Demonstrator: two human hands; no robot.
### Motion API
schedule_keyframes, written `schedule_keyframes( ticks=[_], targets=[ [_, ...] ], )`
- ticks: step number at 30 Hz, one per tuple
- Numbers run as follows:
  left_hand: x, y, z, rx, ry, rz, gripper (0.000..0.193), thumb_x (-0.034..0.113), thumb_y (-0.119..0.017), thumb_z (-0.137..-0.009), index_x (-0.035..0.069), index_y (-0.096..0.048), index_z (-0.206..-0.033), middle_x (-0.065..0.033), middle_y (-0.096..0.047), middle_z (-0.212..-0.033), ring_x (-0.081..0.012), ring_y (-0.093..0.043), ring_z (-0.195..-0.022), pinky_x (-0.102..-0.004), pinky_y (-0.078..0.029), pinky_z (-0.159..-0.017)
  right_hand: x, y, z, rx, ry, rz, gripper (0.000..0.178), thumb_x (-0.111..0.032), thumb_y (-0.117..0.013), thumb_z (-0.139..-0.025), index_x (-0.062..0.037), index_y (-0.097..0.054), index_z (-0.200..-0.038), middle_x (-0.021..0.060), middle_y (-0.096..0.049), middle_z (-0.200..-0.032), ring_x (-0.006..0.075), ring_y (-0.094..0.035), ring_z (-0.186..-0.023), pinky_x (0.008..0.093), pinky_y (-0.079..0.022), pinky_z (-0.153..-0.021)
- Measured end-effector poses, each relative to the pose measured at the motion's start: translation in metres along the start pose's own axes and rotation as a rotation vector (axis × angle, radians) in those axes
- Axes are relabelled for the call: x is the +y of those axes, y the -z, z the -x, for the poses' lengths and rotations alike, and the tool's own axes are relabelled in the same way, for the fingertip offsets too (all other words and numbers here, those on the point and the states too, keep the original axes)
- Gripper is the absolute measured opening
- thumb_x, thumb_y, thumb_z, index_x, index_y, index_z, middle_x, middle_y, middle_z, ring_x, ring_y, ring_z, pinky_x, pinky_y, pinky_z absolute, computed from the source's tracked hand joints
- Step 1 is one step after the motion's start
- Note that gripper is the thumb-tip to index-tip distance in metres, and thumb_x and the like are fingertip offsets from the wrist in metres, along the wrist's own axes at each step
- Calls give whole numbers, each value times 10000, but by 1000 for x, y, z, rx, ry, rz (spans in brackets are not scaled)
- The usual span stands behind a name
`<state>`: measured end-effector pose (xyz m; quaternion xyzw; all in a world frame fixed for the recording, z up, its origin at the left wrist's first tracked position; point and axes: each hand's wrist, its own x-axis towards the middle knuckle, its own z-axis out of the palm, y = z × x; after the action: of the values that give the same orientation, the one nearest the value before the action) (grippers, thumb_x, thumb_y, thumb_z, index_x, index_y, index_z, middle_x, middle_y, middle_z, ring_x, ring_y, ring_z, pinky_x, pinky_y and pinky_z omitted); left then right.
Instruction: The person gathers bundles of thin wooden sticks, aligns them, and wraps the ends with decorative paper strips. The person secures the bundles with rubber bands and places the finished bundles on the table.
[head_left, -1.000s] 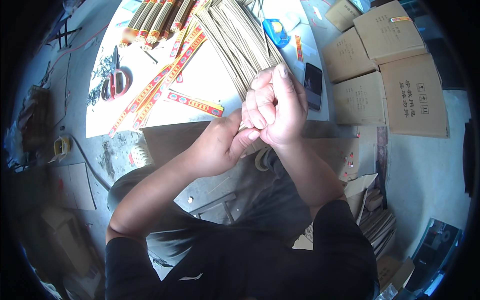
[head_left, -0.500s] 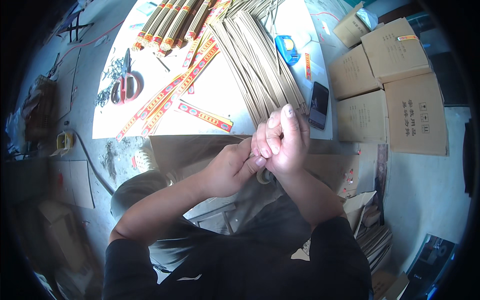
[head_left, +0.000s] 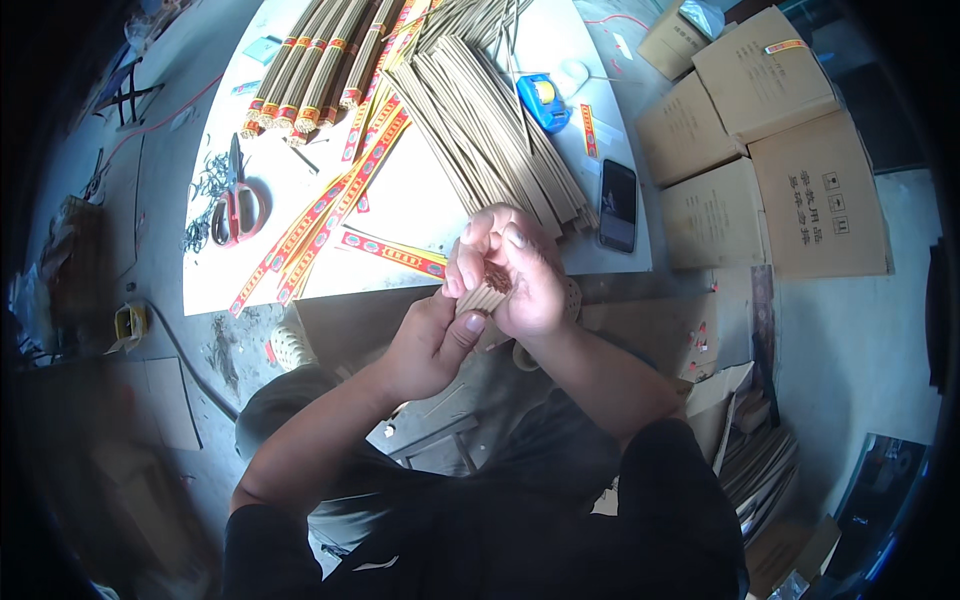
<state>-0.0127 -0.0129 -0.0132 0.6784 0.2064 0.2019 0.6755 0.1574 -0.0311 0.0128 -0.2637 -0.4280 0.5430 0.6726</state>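
Head view: stick bundle point(head_left: 480, 301) in both hands at the near edge of the worktop point(head_left: 420, 195)
Left hand point(head_left: 424, 342) is closed round the stick bundle, thumb laid against the sticks; right hand point(head_left: 528, 282) is cupped about the reddish-brown end, fingers curled, though whether it grips firmly cannot be told. Loose sticks point(head_left: 490, 130) lie in a thick layer from the far edge toward the near right corner, phone point(head_left: 618, 205) just beside them. Red-and-yellow strips point(head_left: 325, 215) slant toward the near edge; scissors point(head_left: 238, 205) lie near the left edge, bound bundles point(head_left: 310, 70) toward the far left corner
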Motion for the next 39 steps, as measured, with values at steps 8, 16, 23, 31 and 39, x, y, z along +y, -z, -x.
schedule_keyframes(
  ticks=[8,16,23,31,39],
  targets=[
    [13,5,0,57,-15,140,498,493,-403,-1103,10,-502,-1177,15,-510,-788,-58,-457,-643,-239,-403,-590,-6,12,-21,210,-36,-197,483,-433,-382,-1086,-19,-600,-1204,174,-692,-1081,300,-670,-1008,454,-557,-894],
    [42,53,10,311,-32,313,404,417,-450,-1111,20,-517,-1140,-3,-548,-798,-79,-480,-617,-244,-414,-560,10,29,-22,234,-39,1017,115,-90,-696,-954,-14,-700,-1040,66,-711,-883,140,-664,-758,277,-526,-692],
    [41,95,36,402,-89,479,363,427,-475,-1102,69,-525,-1139,-45,-557,-846,-110,-496,-636,-251,-413,-548,75,-18,-11,-268,87,1650,356,-203,-790,-845,-21,-696,-1137,121,-642,-1178,321,-601,-1121,434,-517,-971],
    [50,94,47,342,-106,539,468,479,-452,-1098,17,-528,-1125,-63,-553,-812,-138,-506,-608,-262,-434,-553,85,-5,23,-322,270,1786,206,-98,-689,-832,-42,-733,-1025,60,-646,-985,250,-644,-926,373,-551,-808],
    [48,90,45,343,-95,510,467,479,-465,-1094,21,-519,-1165,-68,-558,-831,-137,-509,-627,-263,-445,-567,80,9,24,-177,348,1740,110,-43,-680,-852,-38,-732,-949,85,-707,-945,285,-699,-849,405,-573,-711]
  ],
)
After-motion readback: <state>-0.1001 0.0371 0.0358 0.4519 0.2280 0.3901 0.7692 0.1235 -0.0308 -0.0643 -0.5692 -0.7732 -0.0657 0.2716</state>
